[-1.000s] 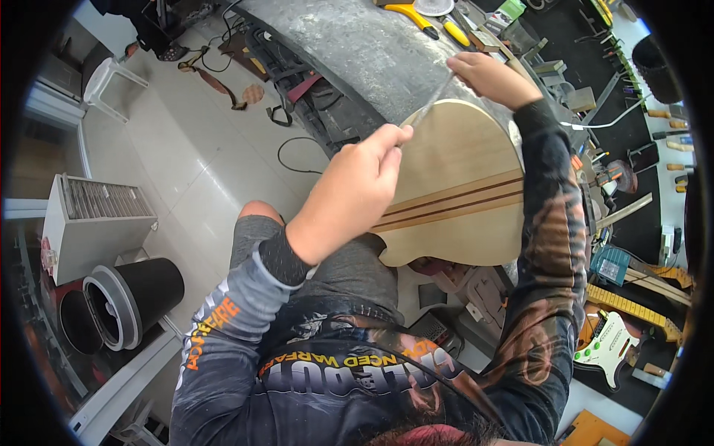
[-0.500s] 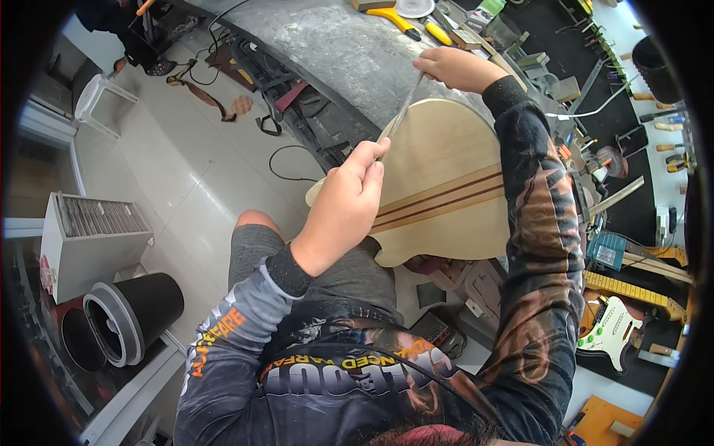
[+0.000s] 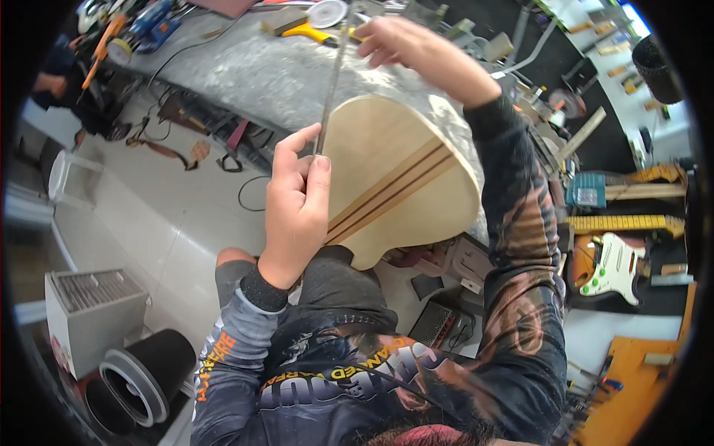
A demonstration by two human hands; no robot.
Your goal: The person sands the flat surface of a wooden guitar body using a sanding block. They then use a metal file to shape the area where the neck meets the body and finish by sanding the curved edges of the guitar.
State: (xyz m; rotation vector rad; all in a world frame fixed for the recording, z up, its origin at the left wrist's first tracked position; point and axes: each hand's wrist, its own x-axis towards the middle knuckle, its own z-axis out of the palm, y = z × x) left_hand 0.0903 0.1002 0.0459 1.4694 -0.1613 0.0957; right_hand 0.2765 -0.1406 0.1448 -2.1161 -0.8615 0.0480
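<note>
A pale unfinished wooden guitar body [image 3: 405, 141] rests across my lap against the table's edge. Two dark stripes run along its centre strip [image 3: 394, 189]. Over the body's left edge, my left hand [image 3: 297, 197] pinches the near end of a long, slim grey file [image 3: 332, 85] between thumb and fingers. The file stands tilted, its far end reaching over the table. Just right of that far end is my right hand [image 3: 413, 52], fingers loosely bent and apart, with nothing seen in them.
The dusty grey workbench [image 3: 245, 63] bears a yellow-handled tool [image 3: 309, 32] and a white disc [image 3: 327, 13]. Right stands a guitar with a white pickguard [image 3: 613, 267]. Lower left are a black bin [image 3: 160, 357] and a grey box [image 3: 97, 312]. Another person [image 3: 56, 89] is at upper left.
My right hand has let go of the file's far end and moved up and left. The left hand has shifted left, and the file stands steeper. The whole view has turned somewhat.
</note>
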